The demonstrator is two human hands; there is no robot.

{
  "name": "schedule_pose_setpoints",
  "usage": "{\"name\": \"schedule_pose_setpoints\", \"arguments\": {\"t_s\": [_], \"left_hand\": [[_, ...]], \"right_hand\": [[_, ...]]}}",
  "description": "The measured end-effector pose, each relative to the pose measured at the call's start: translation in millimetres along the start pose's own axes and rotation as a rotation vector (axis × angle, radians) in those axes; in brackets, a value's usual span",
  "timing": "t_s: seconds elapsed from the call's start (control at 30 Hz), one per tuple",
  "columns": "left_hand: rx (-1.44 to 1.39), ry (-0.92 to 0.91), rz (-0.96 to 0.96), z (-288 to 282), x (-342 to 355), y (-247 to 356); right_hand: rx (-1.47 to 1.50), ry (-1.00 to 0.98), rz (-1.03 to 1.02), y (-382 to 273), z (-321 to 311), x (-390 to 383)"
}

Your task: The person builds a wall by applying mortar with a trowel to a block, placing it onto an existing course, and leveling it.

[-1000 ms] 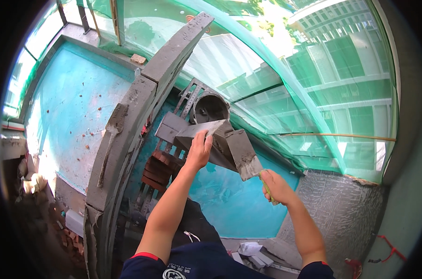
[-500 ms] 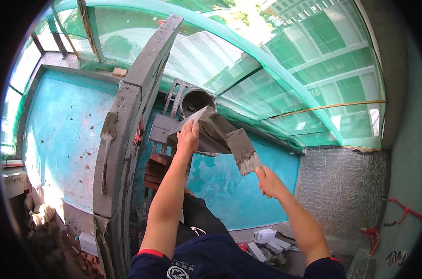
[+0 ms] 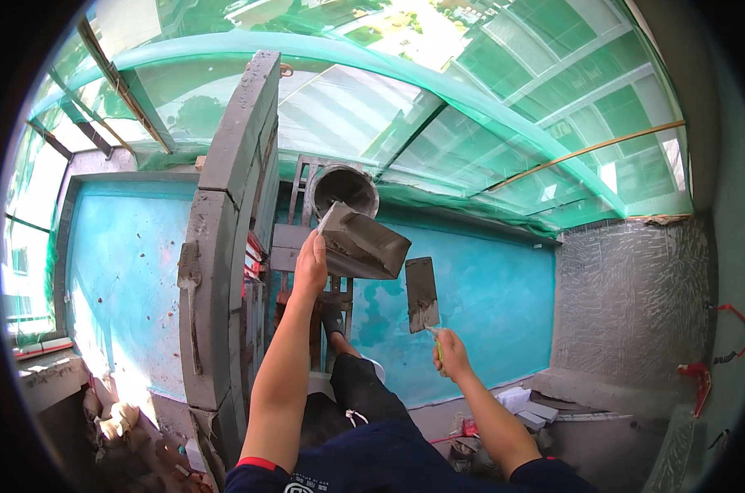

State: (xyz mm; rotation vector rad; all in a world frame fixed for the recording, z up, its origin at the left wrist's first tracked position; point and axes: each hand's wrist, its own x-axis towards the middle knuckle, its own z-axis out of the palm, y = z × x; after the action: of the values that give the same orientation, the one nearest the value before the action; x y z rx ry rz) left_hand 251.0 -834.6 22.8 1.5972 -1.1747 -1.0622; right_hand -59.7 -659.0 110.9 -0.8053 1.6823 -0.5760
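My left hand (image 3: 310,264) is closed on the near-left end of a grey building block (image 3: 349,264), held tilted in the air. Wet mortar (image 3: 374,240) coats part of the block's upper face. In my right hand (image 3: 452,355) is the green handle of a trowel (image 3: 422,289). Its flat rectangular blade is smeared with grey mortar and hangs just right of the block, apart from it. Just beyond the block stands a round bucket (image 3: 345,189), with grey residue on its inner wall.
A narrow block wall (image 3: 210,222) rises at my left, with a mortar-caked tool (image 3: 190,275) on its side. The bucket rests on a metal stand (image 3: 300,185). Blue coating covers the floor (image 3: 487,304). Green netting (image 3: 471,148) hangs beyond; loose blocks (image 3: 537,413) lie at lower right.
The trowel has come away from the block's right end, and its blade now points more upright. My left hand still holds the block. The whole view has shifted, showing more of my legs.
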Motion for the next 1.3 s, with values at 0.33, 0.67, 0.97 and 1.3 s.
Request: {"name": "schedule_pose_setpoints", "arguments": {"t_s": [0.33,0.67,0.97,1.3], "left_hand": [[-0.055,-0.059,-0.036,-5,0,4],[-0.068,-0.075,-0.006,-6,0,-5],[-0.255,-0.232,-0.079,-26,9,1],[-0.665,-0.457,-0.265,-35,25,-4]], "right_hand": [[-0.529,-0.099,-0.060,-210,-1,30],[-0.605,-0.261,0.080,-233,14,126],[-0.561,0.075,-0.232,-178,-15,61],[-0.595,-0.068,-0.466,-60,86,33]]}}
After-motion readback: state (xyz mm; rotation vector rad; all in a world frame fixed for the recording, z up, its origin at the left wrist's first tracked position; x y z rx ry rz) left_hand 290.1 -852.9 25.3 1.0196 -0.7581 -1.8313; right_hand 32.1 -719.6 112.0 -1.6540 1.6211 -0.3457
